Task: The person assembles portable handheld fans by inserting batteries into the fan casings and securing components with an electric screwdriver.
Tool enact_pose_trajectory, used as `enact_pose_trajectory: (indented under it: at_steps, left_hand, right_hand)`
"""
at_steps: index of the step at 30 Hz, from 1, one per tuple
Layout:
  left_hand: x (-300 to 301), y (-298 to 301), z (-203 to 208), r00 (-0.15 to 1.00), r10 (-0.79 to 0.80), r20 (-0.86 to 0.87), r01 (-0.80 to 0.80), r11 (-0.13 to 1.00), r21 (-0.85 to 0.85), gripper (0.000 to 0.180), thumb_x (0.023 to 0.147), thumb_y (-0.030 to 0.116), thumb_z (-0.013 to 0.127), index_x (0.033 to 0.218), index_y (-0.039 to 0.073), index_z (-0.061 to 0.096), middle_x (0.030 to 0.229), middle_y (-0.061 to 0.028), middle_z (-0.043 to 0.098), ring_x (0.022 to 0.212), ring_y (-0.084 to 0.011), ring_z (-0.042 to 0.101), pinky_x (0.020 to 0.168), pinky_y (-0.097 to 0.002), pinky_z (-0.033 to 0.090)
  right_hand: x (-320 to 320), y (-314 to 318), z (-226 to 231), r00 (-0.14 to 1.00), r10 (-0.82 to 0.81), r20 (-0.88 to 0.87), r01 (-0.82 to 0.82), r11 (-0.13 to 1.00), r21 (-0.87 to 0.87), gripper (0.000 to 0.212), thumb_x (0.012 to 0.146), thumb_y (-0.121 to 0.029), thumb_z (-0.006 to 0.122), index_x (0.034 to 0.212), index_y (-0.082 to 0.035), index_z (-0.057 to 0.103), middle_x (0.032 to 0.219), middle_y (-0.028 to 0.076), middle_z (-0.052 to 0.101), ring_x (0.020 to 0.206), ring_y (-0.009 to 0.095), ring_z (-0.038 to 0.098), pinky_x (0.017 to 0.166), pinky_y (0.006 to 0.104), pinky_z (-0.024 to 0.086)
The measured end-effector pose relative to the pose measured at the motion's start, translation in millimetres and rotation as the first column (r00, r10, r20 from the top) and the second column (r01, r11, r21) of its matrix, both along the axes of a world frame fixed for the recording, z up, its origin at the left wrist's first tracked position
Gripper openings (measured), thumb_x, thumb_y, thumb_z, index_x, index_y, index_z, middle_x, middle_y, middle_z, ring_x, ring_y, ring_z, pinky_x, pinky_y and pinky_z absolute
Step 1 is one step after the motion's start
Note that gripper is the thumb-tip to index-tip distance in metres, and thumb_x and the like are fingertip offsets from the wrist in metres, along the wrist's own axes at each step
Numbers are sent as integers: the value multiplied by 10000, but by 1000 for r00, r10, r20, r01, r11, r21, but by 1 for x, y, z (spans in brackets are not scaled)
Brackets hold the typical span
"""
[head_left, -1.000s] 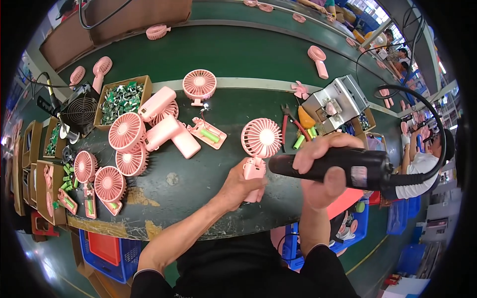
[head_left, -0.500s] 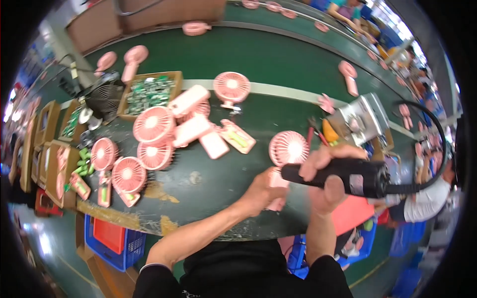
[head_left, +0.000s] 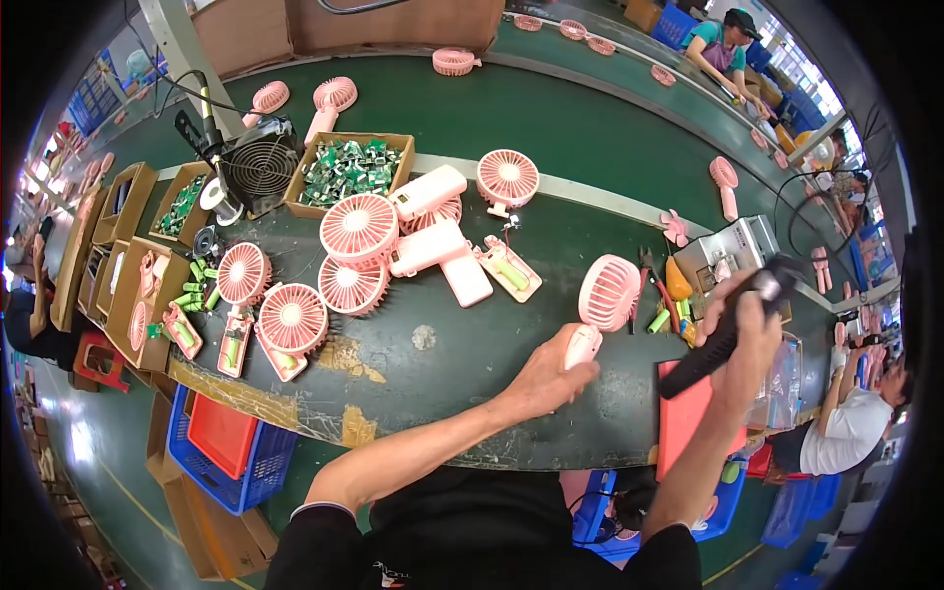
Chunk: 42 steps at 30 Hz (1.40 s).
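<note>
My left hand (head_left: 546,383) is closed round the handle of a pink handheld fan (head_left: 610,293), whose round caged head tilts up and away from me. In my right hand (head_left: 749,344) is a black corded electric screwdriver (head_left: 700,366), held slanting over a red pad (head_left: 675,428) to the right of the fan. Its tip end is hard to make out. Past the fan lie pliers (head_left: 645,280), green battery cells (head_left: 660,321) and an orange-yellow piece (head_left: 678,279), beside a metal box (head_left: 723,252).
Pink fans (head_left: 360,228), some with opened handles, crowd the bench's left half. Behind them stand a carton of green circuit boards (head_left: 401,187), a solder spool (head_left: 218,202) and a black blower (head_left: 261,167). A green conveyor (head_left: 580,128) runs along the back; a co-worker (head_left: 723,49) sits beyond.
The screwdriver has moved right, off the fan, and swung to a slant. My left hand has lifted and turned the fan slightly rightward. The whole view has shifted.
</note>
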<state>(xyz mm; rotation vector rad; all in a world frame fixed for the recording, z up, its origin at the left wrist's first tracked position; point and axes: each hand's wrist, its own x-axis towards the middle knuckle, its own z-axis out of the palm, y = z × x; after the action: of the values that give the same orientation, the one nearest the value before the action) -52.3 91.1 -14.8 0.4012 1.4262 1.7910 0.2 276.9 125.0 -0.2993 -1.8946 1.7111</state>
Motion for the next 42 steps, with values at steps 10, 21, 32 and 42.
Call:
enact_pose_trajectory:
  at_steps: [10, 21, 32, 42]
  left_hand:
    - [7, -6, 3, 394, -91, -915, -212, 959, -187, 572, 774, 39, 615, 1318, 7, 440, 952, -183, 557, 874, -355, 591, 772, -433, 503]
    - [11, -49, 5, 298, -179, -938, -200, 949, -245, 592, 820, 162, 647, 1335, -31, 427, 994, -184, 549, 944, -349, 569, 821, -450, 473]
    - [-28, -59, 26, 389, -514, -764, -47, 817, -574, 342, 670, 209, 798, 885, -16, 655, 991, -137, 588, 975, -337, 573, 769, -455, 509]
    - [-18, -54, 35, 161, -570, -806, -59, 809, -585, 363, 710, 220, 775, 936, -10, 611, 923, -141, 558, 881, -342, 572, 706, -439, 506]
  right_hand:
    - [45, 18, -21, 906, -91, 413, -235, 704, 671, 820, 609, -141, 843, 1333, -10, 482, 1383, 183, 471, 1285, 317, 452, 1059, 422, 372]
    - [28, -17, -92, 811, 366, 456, -579, 610, 541, 784, 583, -144, 844, 1286, -8, 525, 1255, 192, 523, 1148, 369, 520, 1007, 418, 419]
    - [28, -23, -79, 810, 257, 527, -564, 97, 820, 719, 678, -236, 806, 1311, -61, 512, 1284, 205, 443, 1173, 388, 447, 977, 479, 402]
    - [26, -31, -60, 791, 172, 587, -589, -49, 807, 691, 693, -243, 797, 1287, -31, 513, 1224, 187, 461, 1088, 335, 459, 932, 431, 397]
